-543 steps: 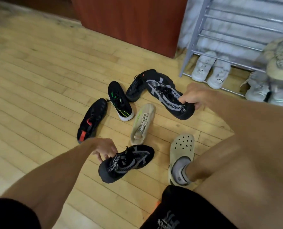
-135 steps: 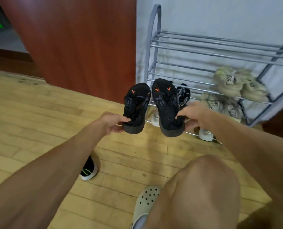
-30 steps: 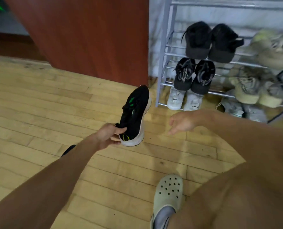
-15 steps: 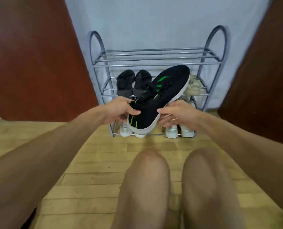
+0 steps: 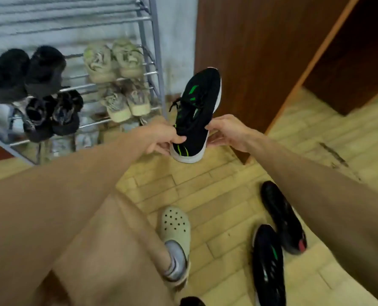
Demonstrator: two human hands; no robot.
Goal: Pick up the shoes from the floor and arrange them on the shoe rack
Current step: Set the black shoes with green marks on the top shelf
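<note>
A black sneaker (image 5: 195,111) with green stripes is held toe-up in mid-air, just right of the shoe rack (image 5: 154,51). Its heel end is clamped between the left grip (image 5: 163,138), thumb laid across the knit upper, and the right grip (image 5: 225,131), curled round the white sole edge. The shoe is judged light, its upper soft and its sole stiffer, so the heel and sole rim are thought the surest hold. Loose laces could be snagged on the bars. A green-marked shoe (image 5: 268,266) and a red-marked shoe (image 5: 283,217) are seen on the floor (image 5: 205,184).

Shoe rack (image 5: 157,58) cut off left and top, lowest-shelf shoes (image 5: 84,138) blurred (pale, shapes unclear), green-marked floor shoe (image 5: 268,268) cropped below
</note>
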